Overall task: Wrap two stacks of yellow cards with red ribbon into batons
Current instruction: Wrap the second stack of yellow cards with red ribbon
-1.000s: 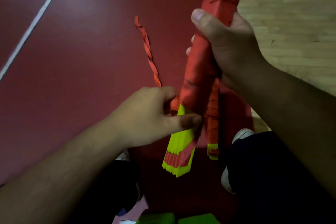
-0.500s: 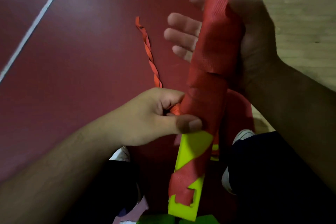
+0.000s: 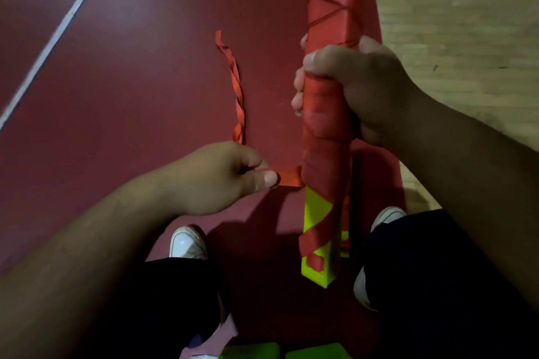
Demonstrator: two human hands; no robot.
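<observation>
Most of one baton (image 3: 323,160) wrapped; my right hand (image 3: 367,87) grips it, left hand (image 3: 215,178) pinches ribbon (image 3: 290,176); yellow end (image 3: 316,210) left to cover.

A dark red floor (image 3: 131,81) fills most of the view — matte, dimly lit — crossed at the left by a thin white line (image 3: 58,35). At the right it borders pale wooden flooring (image 3: 466,23).

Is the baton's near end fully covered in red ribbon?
No: bare yellow cards show at the near end of the baton, below the red ribbon the left hand pinches.
</observation>
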